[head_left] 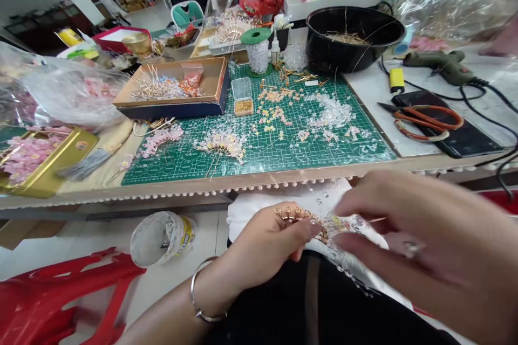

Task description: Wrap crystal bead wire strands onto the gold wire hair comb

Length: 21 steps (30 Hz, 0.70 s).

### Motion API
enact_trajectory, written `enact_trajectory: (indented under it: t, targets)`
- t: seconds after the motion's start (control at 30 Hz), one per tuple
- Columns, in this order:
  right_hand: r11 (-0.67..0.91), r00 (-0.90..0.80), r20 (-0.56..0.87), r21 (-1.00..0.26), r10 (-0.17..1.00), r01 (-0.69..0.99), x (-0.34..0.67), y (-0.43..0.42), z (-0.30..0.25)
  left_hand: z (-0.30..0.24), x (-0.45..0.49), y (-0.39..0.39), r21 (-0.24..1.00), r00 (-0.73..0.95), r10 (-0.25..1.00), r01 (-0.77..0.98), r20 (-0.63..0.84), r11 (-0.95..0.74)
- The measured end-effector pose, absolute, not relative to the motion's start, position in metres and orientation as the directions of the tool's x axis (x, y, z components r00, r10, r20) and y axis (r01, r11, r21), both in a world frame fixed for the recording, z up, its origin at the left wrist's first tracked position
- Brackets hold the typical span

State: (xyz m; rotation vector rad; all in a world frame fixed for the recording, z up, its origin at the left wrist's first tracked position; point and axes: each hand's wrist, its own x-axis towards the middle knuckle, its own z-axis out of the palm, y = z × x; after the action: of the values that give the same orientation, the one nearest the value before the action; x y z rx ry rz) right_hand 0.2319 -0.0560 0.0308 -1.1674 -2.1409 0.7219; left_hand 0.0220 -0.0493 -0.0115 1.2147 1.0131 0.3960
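Observation:
My left hand (263, 245) is closed over my lap, its thumb and fingers pinching a curved gold-coloured hair ornament frame (322, 233). Clear beads and small pale flowers (336, 225) cluster on the right end of the ornament. Beside that end, my right hand (416, 232) is smeared by motion, thumb and fingers on either side of the beads; whether it grips anything cannot be made out. A white cloth (253, 210) lies beneath the hands. On the green cutting mat (182, 167) rest a finished-looking beaded flower piece (224, 144) and a pink one (162, 139).
Loose clear beads (329, 112), a small box of gold beads (243, 107) and a wire spool (258, 51) stand on the mat. Scissors (429, 118) lie on a phone (481, 137), near a glue gun (441, 64). A black basin (335, 56) stands behind; a red stool (117, 302) is below left.

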Motion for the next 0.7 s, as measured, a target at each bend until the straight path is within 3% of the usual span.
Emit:
enact_trajectory:
  t: [0.07,0.17,0.27,0.4,0.53,0.7]
  targets:
    - [0.655,-0.590,0.300,-0.464,0.749,0.596,0.224,-0.057,0.025,-0.013,0.023,-0.048,0.913,0.537,0.740,0.275,-0.405,0.300]
    - [0.695,-0.658,0.252,-0.406,0.710,0.594,0.216,-0.055,0.019,-0.013,0.024,-0.048,0.906,0.553,0.720,0.304,-0.418,0.293]
    - [0.615,-0.600,0.211,-0.487,0.772,0.620,0.219,-0.052,0.017,-0.012,0.023,-0.050,0.909,0.571,0.709,0.298,-0.415,0.292]
    - [0.256,-0.382,-0.020,-0.709,0.924,0.657,0.234,-0.050,0.010,-0.010,0.016,-0.051,0.945,0.585,0.743,0.217,-0.326,0.244]
    - [-0.049,-0.301,-0.288,-0.792,0.909,0.609,0.242,-0.050,0.001,-0.010,0.011,-0.052,0.949,0.594,0.740,0.212,-0.316,0.235]
    - [-0.162,-0.306,-0.333,-0.867,0.892,0.472,0.241,-0.056,0.003,-0.012,0.010,-0.051,0.970,0.495,0.835,0.163,-0.240,0.182]
